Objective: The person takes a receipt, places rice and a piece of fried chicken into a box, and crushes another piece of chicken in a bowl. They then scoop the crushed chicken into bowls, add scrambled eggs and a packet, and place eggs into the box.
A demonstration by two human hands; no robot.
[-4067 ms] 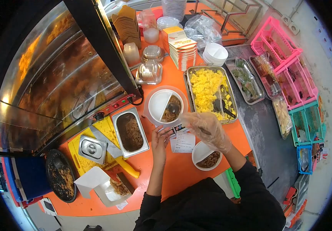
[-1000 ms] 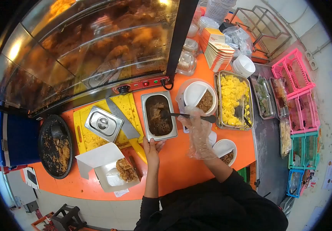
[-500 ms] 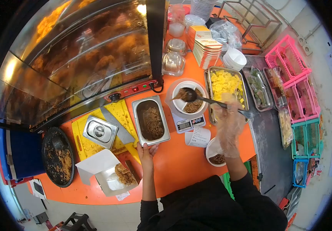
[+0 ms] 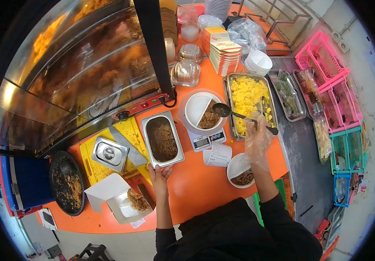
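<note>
Head view: gloved right hand [image 4: 257, 137] grips a black spoon [image 4: 239, 115] over the divided bowl [image 4: 201, 111] on a scale [image 4: 205, 140]; left hand [image 4: 159, 174] holds the steel pan [image 4: 162, 139], knife [image 4: 124, 145] alongside on the orange counter [image 4: 196, 187].

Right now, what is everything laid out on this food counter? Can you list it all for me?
counter: one, orange, under everything
warmer cabinet: one, glass-fronted, far left
metal pan: one, brown shredded food inside, centre
divided bowl: one, white, on the scale
scale: one, white, beneath that bowl
spoon: one, dark, over the bowl's rim
yellow food tray: one, metal, right of the bowl
small bowl: one, white, near edge
cutting board: one, yellow, bears a lidded tin and a knife
paper box: one, white, open
baskets: several, pink and teal, far right
left hand: bare, touching the pan's near rim
right hand: clear glove, holding the spoon handle
</note>
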